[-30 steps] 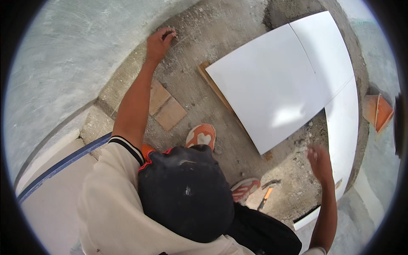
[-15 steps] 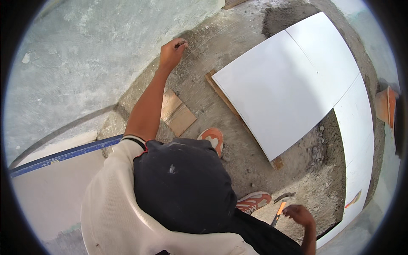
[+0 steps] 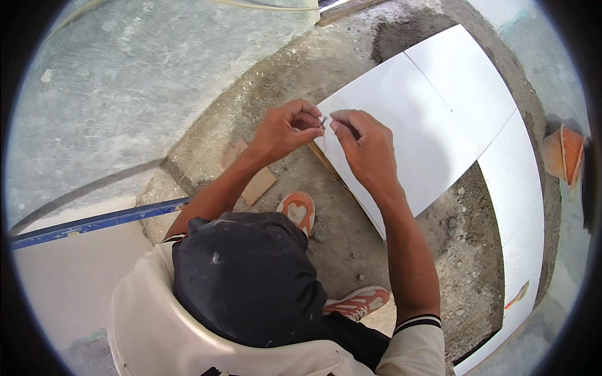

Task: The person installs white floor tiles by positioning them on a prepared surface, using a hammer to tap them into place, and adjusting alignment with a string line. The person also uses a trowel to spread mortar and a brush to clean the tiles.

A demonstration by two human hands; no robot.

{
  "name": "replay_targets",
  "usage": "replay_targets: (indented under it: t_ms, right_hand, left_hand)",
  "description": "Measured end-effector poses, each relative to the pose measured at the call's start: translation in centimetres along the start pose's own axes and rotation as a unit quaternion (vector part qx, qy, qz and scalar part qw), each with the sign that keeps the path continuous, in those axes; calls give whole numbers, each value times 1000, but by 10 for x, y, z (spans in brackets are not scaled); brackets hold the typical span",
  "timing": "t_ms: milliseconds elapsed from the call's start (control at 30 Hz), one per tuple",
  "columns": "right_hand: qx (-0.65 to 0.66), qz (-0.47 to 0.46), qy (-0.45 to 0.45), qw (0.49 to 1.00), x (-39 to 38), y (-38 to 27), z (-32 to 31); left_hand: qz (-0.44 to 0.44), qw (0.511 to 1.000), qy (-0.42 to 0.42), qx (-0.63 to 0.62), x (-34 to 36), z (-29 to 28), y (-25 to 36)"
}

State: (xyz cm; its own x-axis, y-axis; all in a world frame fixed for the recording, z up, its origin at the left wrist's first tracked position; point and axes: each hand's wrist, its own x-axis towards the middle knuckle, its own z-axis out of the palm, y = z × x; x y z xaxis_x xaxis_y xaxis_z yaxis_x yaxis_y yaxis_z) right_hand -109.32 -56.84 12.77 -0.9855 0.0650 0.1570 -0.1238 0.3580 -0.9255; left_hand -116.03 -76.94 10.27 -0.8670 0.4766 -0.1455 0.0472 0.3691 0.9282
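In front of me, both hands are raised close together above the near-left corner of a large white tile (image 3: 401,144). My left hand (image 3: 285,133) pinches a small, thin dark piece (image 3: 323,121) that looks like a nail. A fine pale string (image 3: 325,144) dangles just below the fingertips. Facing it, my right hand (image 3: 367,144) has thumb and forefinger pinched together beside the dark piece, a small gap from the left fingers. Whatever the right fingertips hold is too small to make out.
Wooden strips (image 3: 332,166) lie under the tile's near edge. A wooden board (image 3: 258,187) rests on the rough floor by my shoe (image 3: 297,210). At left is a blue straightedge (image 3: 100,224); at right, white tiles (image 3: 517,213) and an orange container (image 3: 563,156).
My left hand has come back from the wall side toward the tile. My right hand has risen from beside the orange-handled hammer to meet it; the hammer is now out of sight.
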Motion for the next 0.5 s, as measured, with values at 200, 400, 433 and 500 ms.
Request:
replay_targets:
  t_ms: [200, 400, 433, 500]
  right_hand:
    - [15, 49, -7, 999, 1, 15, 12]
    - [46, 106, -6, 993, -1, 21, 20]
    - [49, 106, -3, 993, -1, 22, 21]
    - [51, 100, -3, 994, -2, 22, 22]
  left_hand:
    - [3, 1000, -14, 16, 5, 3, 0]
    - [-7, 1000, 3, 20, 4, 1, 0]
    - [-6, 1000, 2, 14, 4, 1, 0]
    - [-4, 1000, 0, 5, 3, 0, -2]
